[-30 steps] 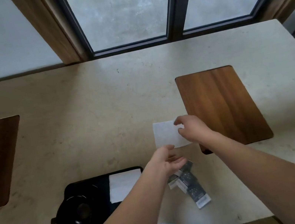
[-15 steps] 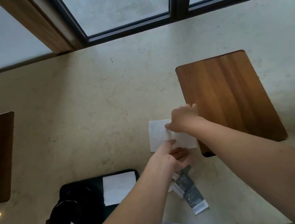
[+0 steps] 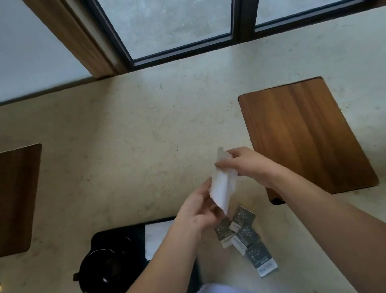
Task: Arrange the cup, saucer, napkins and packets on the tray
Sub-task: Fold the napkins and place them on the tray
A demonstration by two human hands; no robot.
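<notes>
My left arm hides much of the tray [image 3: 115, 236]. Both hands, left hand [image 3: 197, 212] and right hand [image 3: 245, 163], pinch one napkin [image 3: 223, 187]; four packets [image 3: 245, 237] lie near.

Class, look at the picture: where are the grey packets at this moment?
In the head view the grey packets lie in a loose pile on the stone counter, just right of the black tray, below the held napkin.
</notes>
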